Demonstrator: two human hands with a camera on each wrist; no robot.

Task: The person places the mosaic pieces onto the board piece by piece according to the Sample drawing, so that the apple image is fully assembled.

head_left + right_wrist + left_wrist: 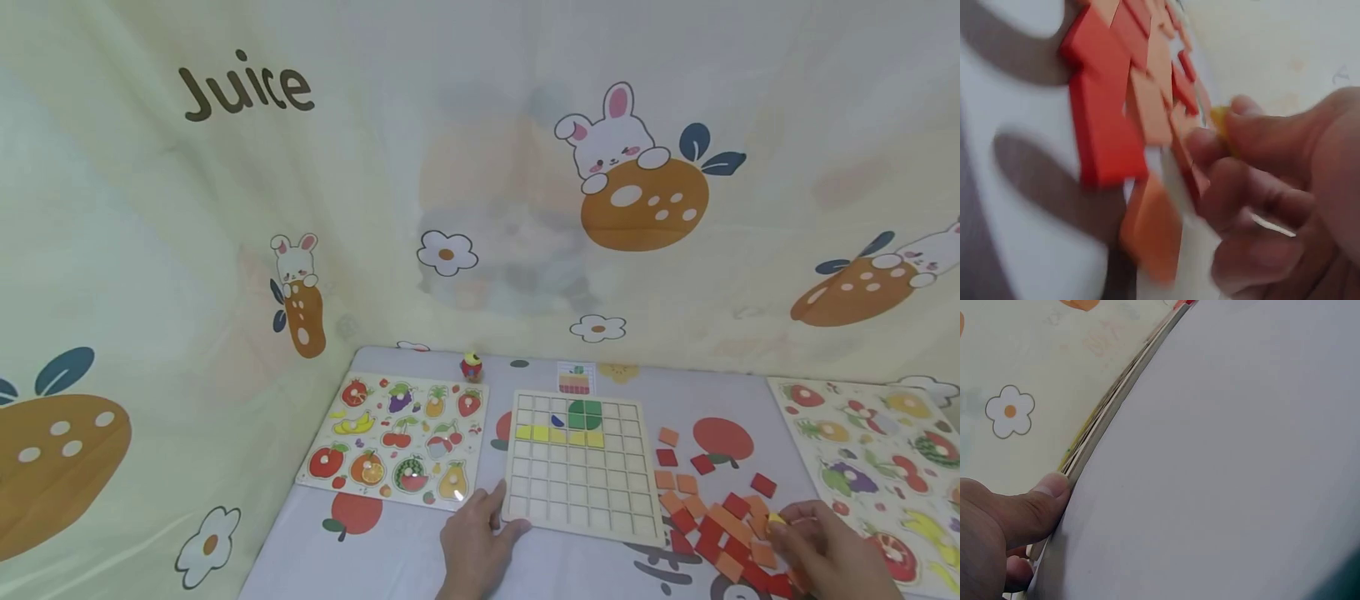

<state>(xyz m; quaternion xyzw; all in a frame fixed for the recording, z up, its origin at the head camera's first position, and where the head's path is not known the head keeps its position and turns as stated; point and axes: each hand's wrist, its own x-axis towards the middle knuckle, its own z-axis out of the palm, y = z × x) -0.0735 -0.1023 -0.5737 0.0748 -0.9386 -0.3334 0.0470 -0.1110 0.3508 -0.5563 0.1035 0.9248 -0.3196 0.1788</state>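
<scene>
A wooden grid board [581, 500] lies in the middle of the table, with a row of yellow tiles [558, 434] and a green block [585, 413] set in its far cells. My left hand [487, 517] rests at the board's near left corner. In the left wrist view its thumb [1047, 494] presses straight against the board's edge [1110, 409]. My right hand [780, 527] hovers over a pile of red and orange tiles [712, 521] and pinches a small yellow tile [776, 519]. The right wrist view shows that yellow tile [1219, 119] between the fingertips, blurred.
A fruit peg puzzle [397, 442] lies left of the board and another [877, 467] at the right edge. A small toy figure [471, 365] and a picture card [576, 377] stand at the back. A cartoon-print cloth [480, 208] walls the table in.
</scene>
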